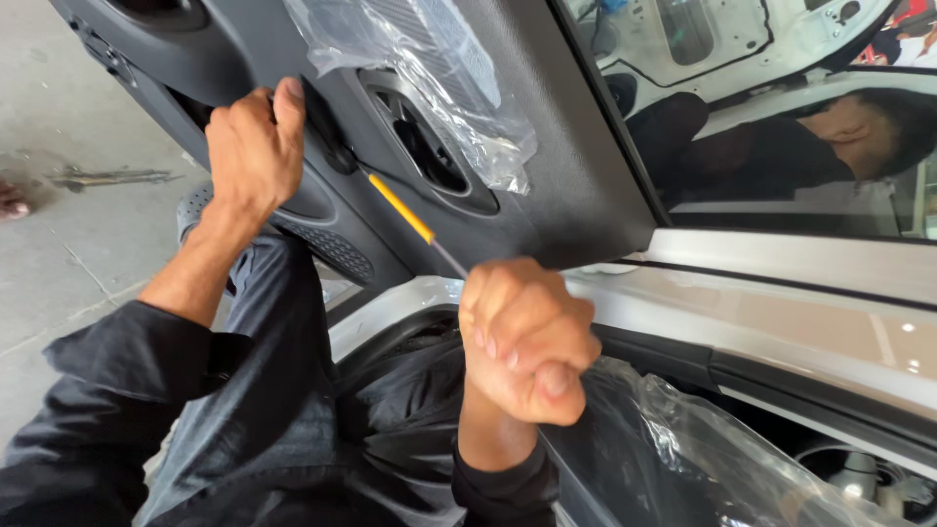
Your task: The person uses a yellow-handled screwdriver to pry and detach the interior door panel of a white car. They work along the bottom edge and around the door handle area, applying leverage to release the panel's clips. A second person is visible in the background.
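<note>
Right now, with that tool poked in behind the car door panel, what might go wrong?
1. The yellow-shafted tool, held in the right hand, could slip and scratch the dark door panel.
2. The left hand grips the panel's edge; if the panel pops loose suddenly, fingers may get pinched.
3. The loose plastic wrap hangs near the tool's tip and might snag or tear.

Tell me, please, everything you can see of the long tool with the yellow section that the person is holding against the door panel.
The tool is a slim rod: a yellow section above, a thin grey metal stretch below, running slantwise down to the right. Its lower end vanishes inside the clenched right hand, so the handle is hidden. Its upper end meets the dark grey textured door panel near a black part beside the left hand, close to the oval opening; the tip itself cannot be seen.
</note>
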